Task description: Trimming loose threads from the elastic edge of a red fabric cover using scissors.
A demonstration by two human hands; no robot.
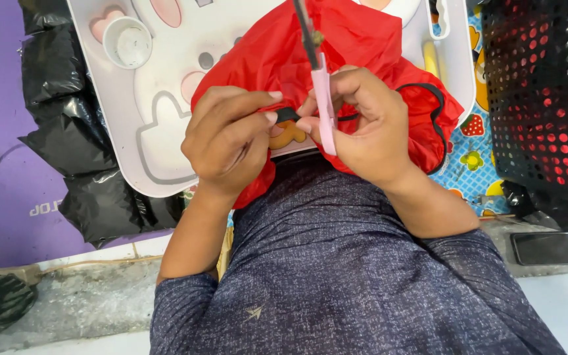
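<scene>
My left hand (228,135) pinches a black strap end (287,115) of a red fabric piece (356,46) that lies bunched over a white lap table (159,98). My right hand (366,121) holds scissors with pink handles (324,105); the dark blades point away from me over the red fabric. The two hands meet at the strap, fingertips almost touching. A black trim edge (438,125) runs along the fabric's right side.
The lap table has a round cup recess (126,43) at its far left. Black plastic bags (80,131) lie on a purple mat (1,171) to the left. A black perforated basket (544,92) stands at right, a dark phone (550,248) near it.
</scene>
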